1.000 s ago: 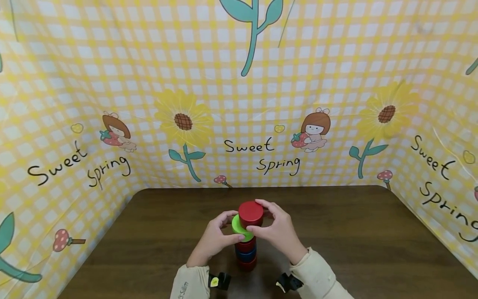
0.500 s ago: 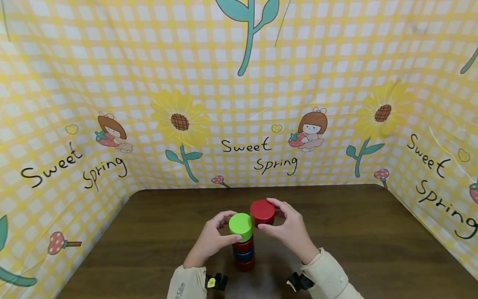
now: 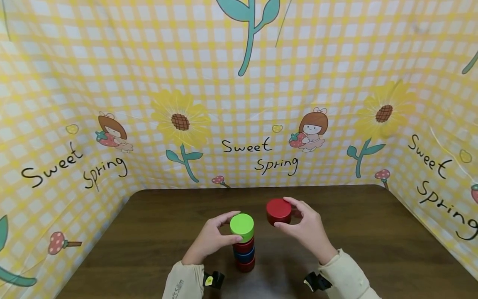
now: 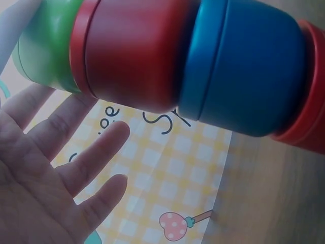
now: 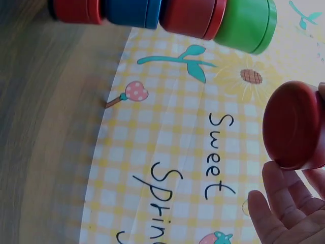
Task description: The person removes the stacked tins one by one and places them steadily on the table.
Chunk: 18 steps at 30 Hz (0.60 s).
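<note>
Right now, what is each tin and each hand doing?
Red tin: lid on, lifted off the stack, held in the air.
Green tin: lid on, top of the stack.
Stack: upright on the table.
Right hand: grips the red tin.
Left hand: steadies the green tin.

A staged recording booth: cartoon "Sweet Spring" backdrop (image 3: 246, 124) walls the brown table (image 3: 373, 241).

Red tins: three (image 3: 278, 211). Green tin: one (image 3: 242, 226). Blue tin: one (image 3: 244, 256). Hands: two (image 3: 210, 241).
</note>
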### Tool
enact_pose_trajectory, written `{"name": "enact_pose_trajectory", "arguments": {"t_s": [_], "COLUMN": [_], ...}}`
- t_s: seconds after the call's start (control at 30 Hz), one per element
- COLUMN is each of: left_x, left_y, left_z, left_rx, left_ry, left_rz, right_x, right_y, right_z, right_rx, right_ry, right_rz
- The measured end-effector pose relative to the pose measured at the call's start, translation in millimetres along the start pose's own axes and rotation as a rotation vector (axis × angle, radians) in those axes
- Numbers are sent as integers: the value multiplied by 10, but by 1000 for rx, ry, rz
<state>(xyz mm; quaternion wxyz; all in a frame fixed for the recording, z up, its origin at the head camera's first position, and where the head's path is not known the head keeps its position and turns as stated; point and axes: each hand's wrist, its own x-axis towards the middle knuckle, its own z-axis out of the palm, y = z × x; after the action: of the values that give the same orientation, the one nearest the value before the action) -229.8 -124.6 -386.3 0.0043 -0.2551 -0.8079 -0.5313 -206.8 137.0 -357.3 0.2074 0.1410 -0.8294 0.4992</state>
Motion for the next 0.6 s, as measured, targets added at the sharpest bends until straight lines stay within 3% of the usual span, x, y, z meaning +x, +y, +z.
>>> {"name": "enact_pose_trajectory", "arguments": {"t_s": [0.37, 0.6], "left_x": [-6, 4], "left_y": [-23, -32], "left_z": [-3, 0], "left_rx": [26, 30], "left_ry": [-2, -6], "left_rz": [13, 14], "right_x": [-31, -59], "right_y": [107, 199], "right_z": [-70, -85], "right_rx": [-42, -6], "right_ry": [9, -40], "right_rz": [0, 41]}}
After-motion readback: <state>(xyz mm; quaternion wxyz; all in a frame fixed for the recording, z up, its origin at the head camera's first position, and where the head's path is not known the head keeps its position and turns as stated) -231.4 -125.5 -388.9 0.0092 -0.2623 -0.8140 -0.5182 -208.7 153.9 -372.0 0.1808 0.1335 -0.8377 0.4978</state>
